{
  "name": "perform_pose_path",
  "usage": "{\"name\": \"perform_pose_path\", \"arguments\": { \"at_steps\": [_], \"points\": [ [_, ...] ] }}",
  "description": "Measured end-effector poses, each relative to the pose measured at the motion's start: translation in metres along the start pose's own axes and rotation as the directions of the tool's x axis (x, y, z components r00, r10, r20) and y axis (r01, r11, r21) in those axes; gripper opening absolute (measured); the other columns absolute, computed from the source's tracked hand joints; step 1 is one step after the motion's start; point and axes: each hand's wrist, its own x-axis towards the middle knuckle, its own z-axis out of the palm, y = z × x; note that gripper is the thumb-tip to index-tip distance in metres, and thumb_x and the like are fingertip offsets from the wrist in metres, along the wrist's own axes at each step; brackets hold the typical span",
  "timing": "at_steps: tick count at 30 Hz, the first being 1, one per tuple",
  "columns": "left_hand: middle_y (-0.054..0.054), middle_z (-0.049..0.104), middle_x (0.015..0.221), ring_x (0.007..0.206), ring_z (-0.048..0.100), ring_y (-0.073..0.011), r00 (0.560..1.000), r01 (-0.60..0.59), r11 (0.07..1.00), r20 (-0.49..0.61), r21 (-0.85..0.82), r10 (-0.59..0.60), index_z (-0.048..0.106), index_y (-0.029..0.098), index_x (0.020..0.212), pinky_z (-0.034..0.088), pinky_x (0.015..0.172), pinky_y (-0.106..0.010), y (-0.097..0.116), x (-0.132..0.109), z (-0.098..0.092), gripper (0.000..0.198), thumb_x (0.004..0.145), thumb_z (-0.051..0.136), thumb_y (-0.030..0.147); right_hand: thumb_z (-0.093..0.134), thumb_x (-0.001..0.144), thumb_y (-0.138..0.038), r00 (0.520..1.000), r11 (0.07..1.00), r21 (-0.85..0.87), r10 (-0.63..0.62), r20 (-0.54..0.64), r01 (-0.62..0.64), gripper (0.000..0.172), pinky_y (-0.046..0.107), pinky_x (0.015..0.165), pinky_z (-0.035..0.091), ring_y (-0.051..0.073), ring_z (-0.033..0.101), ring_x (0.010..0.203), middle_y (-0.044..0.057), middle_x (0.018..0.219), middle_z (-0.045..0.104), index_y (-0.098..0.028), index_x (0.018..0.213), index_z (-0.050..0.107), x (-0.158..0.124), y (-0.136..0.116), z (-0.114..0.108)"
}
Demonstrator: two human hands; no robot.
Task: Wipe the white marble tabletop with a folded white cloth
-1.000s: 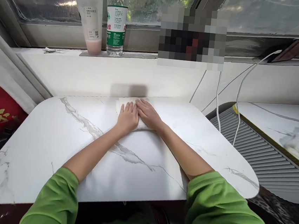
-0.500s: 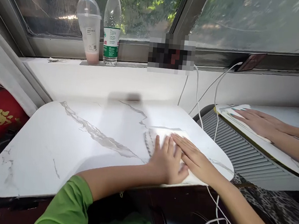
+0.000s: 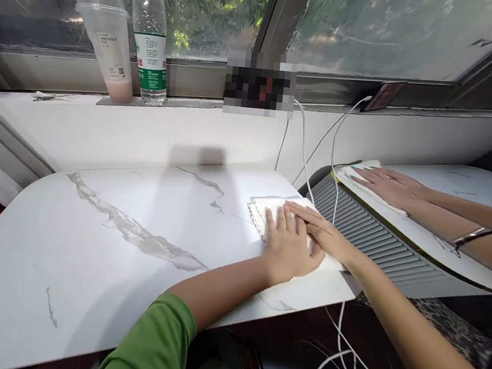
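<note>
My left hand (image 3: 291,244) lies flat with fingers stretched out on a white cloth or paper towel (image 3: 263,214), pressing it to the tabletop. Beside it, my right hand (image 3: 326,234) also rests flat on the same sheet, its fingers extended and touching the left fingers. Much of the sheet is covered by both hands; its patterned left edge shows. Under them is a white marble-patterned table (image 3: 101,286), and the sheet sits near its right end.
On the window ledge stand a domed plastic cup (image 3: 106,49) and a water bottle (image 3: 150,47). White cables (image 3: 305,138) hang right of the table. Another person's hands (image 3: 385,186) press a white cloth (image 3: 367,168) on a neighbouring table (image 3: 452,251). A blurred patch hides something on the ledge.
Both my hands and the sheet have slid toward the table's right end and away from its front edge. The view has turned somewhat right. The other person's hands stay on their cloth.
</note>
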Motion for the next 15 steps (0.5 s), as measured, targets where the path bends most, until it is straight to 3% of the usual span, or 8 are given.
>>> {"name": "perform_pose_path", "arguments": {
  "at_steps": [4, 9, 15],
  "points": [
    [-0.022, 0.031, 0.151, 0.142, 0.022, -0.0331, 0.999, 0.048, 0.999, -0.019, 0.000, -0.048, 0.030, -0.002, 0.143, 0.014, 0.116, -0.053, -0.016, 0.027, 0.008, 0.069, 0.094, 0.030, 0.047, 0.033, 0.086, -0.025, 0.997, 0.999, 0.010, -0.049, -0.061, 0.050, 0.051, 0.049, 0.115, 0.028, 0.023, 0.042, 0.134, 0.002, 0.141, 0.051, -0.025, 0.131, 0.058, 0.034, 0.010, 0.005],
    [-0.018, 0.029, 0.153, 0.143, 0.022, -0.0285, 0.998, 0.049, 0.999, 0.026, -0.016, -0.049, 0.033, 0.004, 0.144, 0.009, 0.118, -0.050, -0.061, 0.075, 0.014, 0.067, 0.094, 0.033, 0.048, 0.034, 0.083, -0.023, 0.989, 0.997, -0.006, -0.079, -0.126, 0.079, 0.050, 0.046, 0.113, 0.033, 0.024, 0.047, 0.131, 0.005, 0.135, 0.058, -0.019, 0.123, 0.064, 0.092, 0.023, 0.014],
    [-0.013, 0.029, 0.154, 0.143, 0.023, -0.0239, 0.996, 0.040, 0.999, 0.076, -0.030, -0.037, 0.035, 0.012, 0.145, 0.009, 0.118, -0.046, -0.111, 0.123, 0.013, 0.063, 0.094, 0.035, 0.049, 0.035, 0.078, -0.018, 0.987, 0.999, -0.040, 0.026, -0.161, -0.033, 0.052, 0.045, 0.112, 0.036, 0.025, 0.049, 0.129, 0.005, 0.133, 0.060, -0.018, 0.122, 0.065, 0.157, 0.029, 0.023]
  ]
}}
